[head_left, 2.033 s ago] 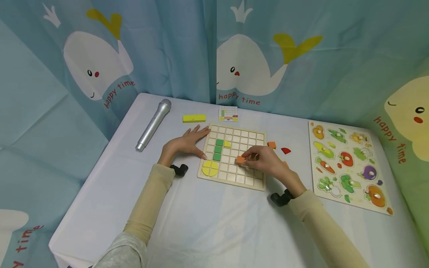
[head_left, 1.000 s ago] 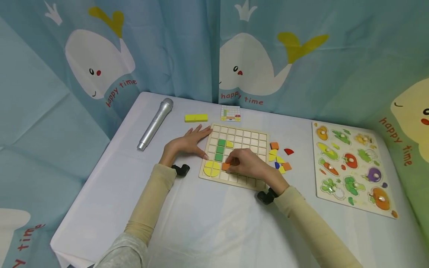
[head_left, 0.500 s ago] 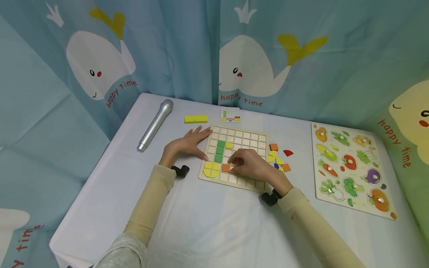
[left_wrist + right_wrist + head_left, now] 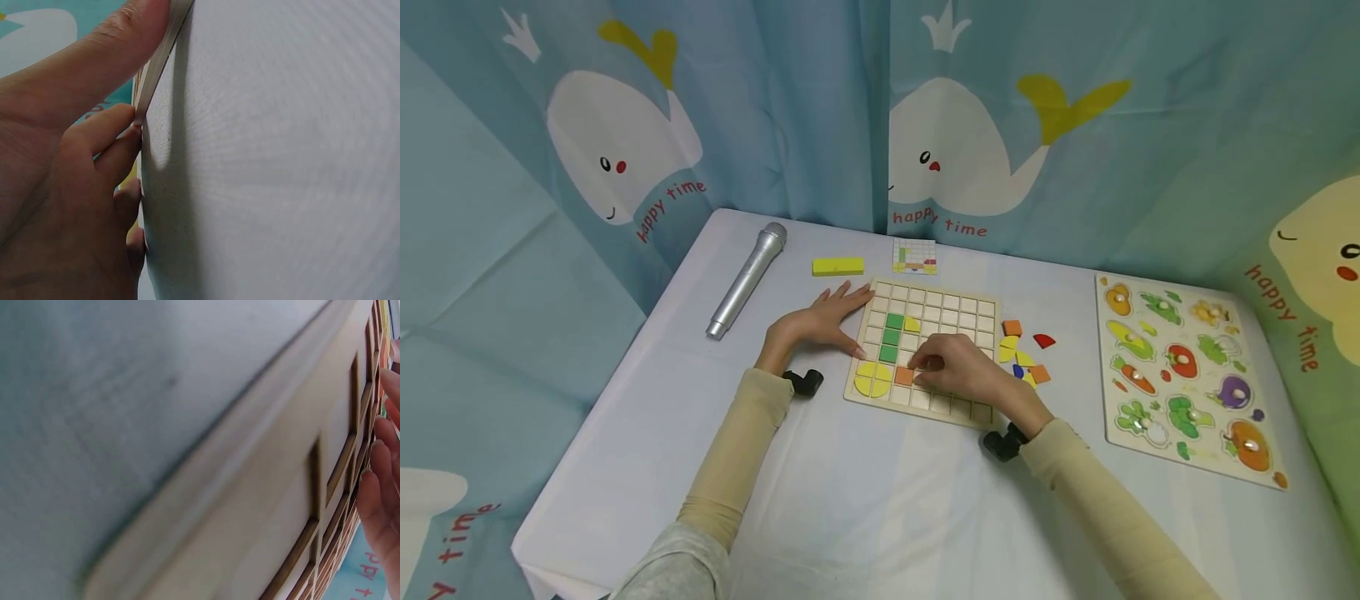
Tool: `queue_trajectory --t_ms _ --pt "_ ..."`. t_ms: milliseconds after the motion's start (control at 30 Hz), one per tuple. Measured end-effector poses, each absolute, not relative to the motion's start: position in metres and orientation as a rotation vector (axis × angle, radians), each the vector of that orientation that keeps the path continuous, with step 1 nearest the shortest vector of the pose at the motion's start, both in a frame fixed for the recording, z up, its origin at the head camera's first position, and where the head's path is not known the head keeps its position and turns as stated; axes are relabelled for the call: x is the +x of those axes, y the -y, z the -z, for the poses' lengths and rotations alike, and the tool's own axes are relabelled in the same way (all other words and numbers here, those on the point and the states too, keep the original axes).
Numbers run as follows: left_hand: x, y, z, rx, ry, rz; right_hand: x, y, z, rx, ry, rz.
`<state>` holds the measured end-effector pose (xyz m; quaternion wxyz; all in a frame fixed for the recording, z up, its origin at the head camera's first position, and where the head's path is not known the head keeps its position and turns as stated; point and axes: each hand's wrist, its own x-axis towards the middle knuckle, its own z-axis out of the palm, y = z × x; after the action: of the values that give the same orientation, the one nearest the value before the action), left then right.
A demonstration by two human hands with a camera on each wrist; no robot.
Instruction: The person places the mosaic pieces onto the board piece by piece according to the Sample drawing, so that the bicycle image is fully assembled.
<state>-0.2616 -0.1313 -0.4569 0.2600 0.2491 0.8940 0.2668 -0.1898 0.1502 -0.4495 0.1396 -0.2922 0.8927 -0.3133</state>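
Since 2 seconds ago, the orange tile point(image 4: 904, 377) has shifted left on the board point(image 4: 950, 318), to just right of the yellow circle point(image 4: 866, 386). The left hand point(image 4: 820, 322) has its fingers spread; whether the right hand's point(image 4: 958, 365) curled fingers pinch the tile, I cannot tell.

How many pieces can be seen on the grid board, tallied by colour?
Green squares: 3
Yellow quarter-circles: 5
Orange square: 1
Total in view: 9 (the right hand hides part of the grid board)
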Motion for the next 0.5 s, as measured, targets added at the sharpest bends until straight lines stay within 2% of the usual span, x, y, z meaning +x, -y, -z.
queue_trajectory --t_ms 500 --pt "-0.262 0.130 0.455 0.655 -2.406 -0.731 -0.193 -0.198 0.446 -0.702 -2.737 0.965"
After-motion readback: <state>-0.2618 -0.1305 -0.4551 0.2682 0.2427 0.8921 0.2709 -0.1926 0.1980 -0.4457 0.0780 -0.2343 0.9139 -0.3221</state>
